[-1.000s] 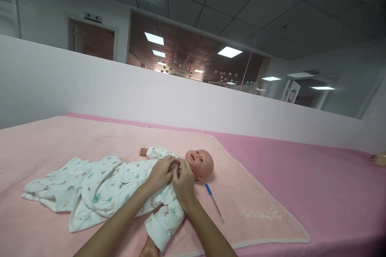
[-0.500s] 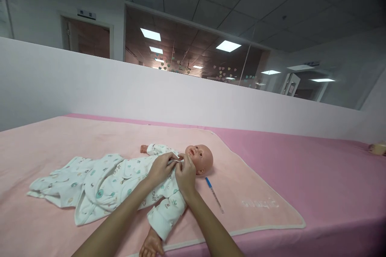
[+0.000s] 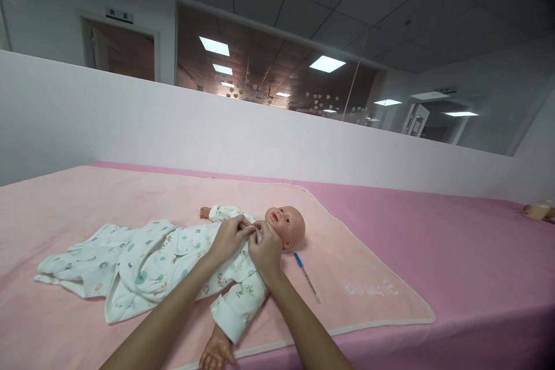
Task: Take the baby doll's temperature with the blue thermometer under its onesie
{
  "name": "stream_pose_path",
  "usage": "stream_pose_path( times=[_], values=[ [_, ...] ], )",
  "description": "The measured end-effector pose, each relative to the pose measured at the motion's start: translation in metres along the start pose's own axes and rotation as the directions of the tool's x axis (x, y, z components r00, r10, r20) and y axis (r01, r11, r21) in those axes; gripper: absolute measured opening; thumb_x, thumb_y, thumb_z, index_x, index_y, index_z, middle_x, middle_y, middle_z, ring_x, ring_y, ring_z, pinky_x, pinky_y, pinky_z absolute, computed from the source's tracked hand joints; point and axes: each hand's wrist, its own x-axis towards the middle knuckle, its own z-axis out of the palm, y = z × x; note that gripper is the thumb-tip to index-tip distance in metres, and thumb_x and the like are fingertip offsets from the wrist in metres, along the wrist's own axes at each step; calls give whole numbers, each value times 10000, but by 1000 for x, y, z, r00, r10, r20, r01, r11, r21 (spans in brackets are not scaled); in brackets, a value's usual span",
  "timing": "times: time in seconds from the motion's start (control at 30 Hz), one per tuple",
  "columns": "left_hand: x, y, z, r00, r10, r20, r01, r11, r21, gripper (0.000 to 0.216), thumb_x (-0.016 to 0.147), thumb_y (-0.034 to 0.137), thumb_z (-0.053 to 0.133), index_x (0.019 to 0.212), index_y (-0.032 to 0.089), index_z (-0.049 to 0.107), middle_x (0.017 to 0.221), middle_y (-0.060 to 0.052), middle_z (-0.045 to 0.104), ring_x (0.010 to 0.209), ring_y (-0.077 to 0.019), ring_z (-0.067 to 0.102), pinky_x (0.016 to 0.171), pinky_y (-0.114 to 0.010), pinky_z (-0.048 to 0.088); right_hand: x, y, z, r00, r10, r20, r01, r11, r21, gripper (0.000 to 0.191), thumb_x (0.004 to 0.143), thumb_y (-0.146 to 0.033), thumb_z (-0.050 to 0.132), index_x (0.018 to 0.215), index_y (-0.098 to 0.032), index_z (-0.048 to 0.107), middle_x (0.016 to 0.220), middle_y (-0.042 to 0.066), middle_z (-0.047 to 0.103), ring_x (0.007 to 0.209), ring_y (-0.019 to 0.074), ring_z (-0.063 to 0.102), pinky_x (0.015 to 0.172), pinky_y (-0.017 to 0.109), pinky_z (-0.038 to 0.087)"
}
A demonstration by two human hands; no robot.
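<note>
A baby doll (image 3: 287,225) lies on its back on a light pink blanket (image 3: 338,260), head to the right. It wears a white patterned romper (image 3: 173,260) whose legs trail off to the left. My left hand (image 3: 229,238) and my right hand (image 3: 265,252) meet at the doll's neck, both pinching the romper's collar. The doll's near hand (image 3: 215,352) pokes out of a sleeve at the bottom edge. A thin thermometer with a blue tip (image 3: 307,277) lies on the blanket just right of my right hand.
The blanket covers a darker pink table (image 3: 455,254). A white partition wall (image 3: 260,139) runs behind it, with glass office walls beyond. A small pale object (image 3: 537,210) sits at the table's far right edge.
Both hands stay pinched at the doll's collar, shifting only slightly. The view has drifted, so the doll sits a little higher and its near hand shows more.
</note>
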Motion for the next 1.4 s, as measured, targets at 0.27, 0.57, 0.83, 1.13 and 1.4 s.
stream_pose_path(
  times=[0.27, 0.57, 0.83, 1.13, 1.4],
  values=[
    [3, -1, -7, 999, -8, -45, 7, 1000, -24, 316, 776, 400, 423, 722, 150, 608, 718, -9, 623, 699, -150, 549, 631, -237, 375, 0, 1, 1, 1000, -18, -15, 18, 1000, 6, 95, 748, -219, 480, 765, -181, 565, 738, 8, 597, 724, 142, 552, 645, 228, 380],
    [7, -7, -7, 998, -47, -40, 41, 988, -150, 354, 769, 439, 432, 713, 137, 609, 739, -28, 630, 753, -164, 565, 703, -261, 411, 0, 2, 1, 1000, -16, 9, 16, 1000, 19, 154, 811, -212, 411, 794, -186, 562, 784, 11, 604, 746, 135, 553, 670, 227, 376],
    [4, -6, -18, 996, -52, 74, 66, 979, -191, 303, 758, 401, 449, 787, 135, 592, 752, -37, 624, 759, -162, 567, 719, -268, 425, 0, 3, 0, 999, -23, -25, 24, 999, 38, 201, 831, -222, 383, 823, -183, 581, 799, 23, 597, 733, 134, 547, 658, 230, 383],
    [-15, -4, -23, 973, 159, 169, -194, 958, 212, 323, 795, 443, 413, 866, 181, 587, 876, -47, 586, 839, -189, 503, 755, -290, 386, -3, -1, -5, 996, -53, -72, 64, 986, 154, 221, 846, -229, 362, 859, -166, 573, 801, 42, 581, 707, 131, 535, 642, 235, 400],
    [-20, -2, -58, 950, -20, 311, 19, 1000, 6, 381, 666, 387, 594, 1018, 240, 601, 1098, -47, 562, 998, -203, 511, 849, -284, 425, -1, -1, -4, 996, -43, -82, 56, 986, 160, 198, 832, -224, 373, 817, -165, 562, 776, 37, 575, 684, 133, 516, 630, 238, 393]
  ],
)
